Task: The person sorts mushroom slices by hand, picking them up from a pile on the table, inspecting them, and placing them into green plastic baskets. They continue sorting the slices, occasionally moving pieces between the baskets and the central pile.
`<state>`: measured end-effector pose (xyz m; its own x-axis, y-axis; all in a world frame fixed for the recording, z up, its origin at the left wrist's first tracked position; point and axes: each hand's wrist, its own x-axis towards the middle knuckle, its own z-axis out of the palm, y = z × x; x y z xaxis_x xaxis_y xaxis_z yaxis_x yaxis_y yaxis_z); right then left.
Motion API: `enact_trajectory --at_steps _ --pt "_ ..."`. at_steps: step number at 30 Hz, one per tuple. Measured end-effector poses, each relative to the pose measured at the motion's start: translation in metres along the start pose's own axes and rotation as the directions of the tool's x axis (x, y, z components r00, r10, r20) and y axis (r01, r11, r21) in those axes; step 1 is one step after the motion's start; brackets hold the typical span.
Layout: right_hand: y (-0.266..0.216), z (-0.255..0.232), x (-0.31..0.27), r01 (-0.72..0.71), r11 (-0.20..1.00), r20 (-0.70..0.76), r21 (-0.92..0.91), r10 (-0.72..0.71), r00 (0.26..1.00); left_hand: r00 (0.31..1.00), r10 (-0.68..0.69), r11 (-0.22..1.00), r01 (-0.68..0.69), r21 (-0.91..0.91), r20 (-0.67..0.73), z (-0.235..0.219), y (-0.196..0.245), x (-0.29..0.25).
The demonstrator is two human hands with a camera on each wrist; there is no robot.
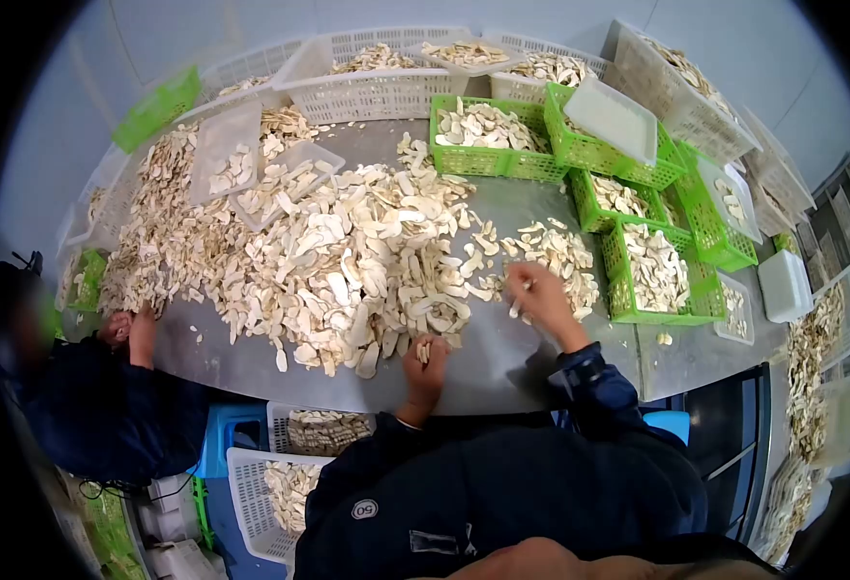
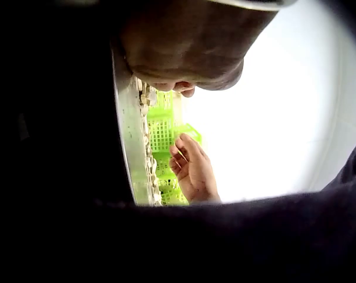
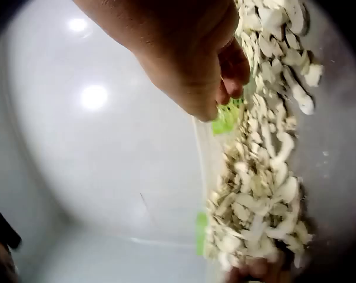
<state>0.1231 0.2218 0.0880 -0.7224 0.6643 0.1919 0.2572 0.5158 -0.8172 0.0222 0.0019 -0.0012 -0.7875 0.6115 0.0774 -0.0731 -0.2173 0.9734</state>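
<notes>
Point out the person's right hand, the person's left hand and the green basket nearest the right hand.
right hand [image 1: 538,295]: head view, back of the hand.
left hand [image 1: 426,362]: head view, back of the hand.
green basket [image 1: 662,315]: head view, its near rim.

Green baskets [image 1: 654,273] and white crates [image 1: 372,89] ring the steel table [image 1: 512,372]; another worker's sleeve [image 1: 106,411] at left

Left hand [image 2: 184,44] fingers hidden; frame edge crops the knuckles.
</notes>
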Motion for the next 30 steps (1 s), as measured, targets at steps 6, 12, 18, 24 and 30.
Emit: enact_trajectory --at_steps 6,12,18,24,30 --pt "0.011 0.051 0.014 0.428 0.745 0.134 -0.512 -0.423 0.896 0.995 0.052 0.996 -0.058 0.072 0.086 0.001 0.01 0.002" --pt "0.007 0.026 0.016 -0.126 0.99 0.234 -0.068 0.139 0.962 0.866 -0.307 0.872 0.422 -0.248 0.394 -0.002 0.021 0.001" --pt "0.015 0.037 0.053 0.172 0.961 0.308 -0.215 -0.101 0.946 0.797 -0.334 0.725 0.558 -0.404 0.504 0.0 0.025 0.003" --pt "0.015 0.048 0.064 0.317 0.836 0.211 -0.449 -0.245 0.946 0.78 -0.319 0.688 0.581 -0.435 0.537 -0.006 0.01 0.005" --pt "0.052 -0.016 0.05 0.025 0.943 -0.328 0.332 0.091 0.94 0.784 -0.383 0.682 0.597 -0.423 0.489 -0.002 0.023 0.005"
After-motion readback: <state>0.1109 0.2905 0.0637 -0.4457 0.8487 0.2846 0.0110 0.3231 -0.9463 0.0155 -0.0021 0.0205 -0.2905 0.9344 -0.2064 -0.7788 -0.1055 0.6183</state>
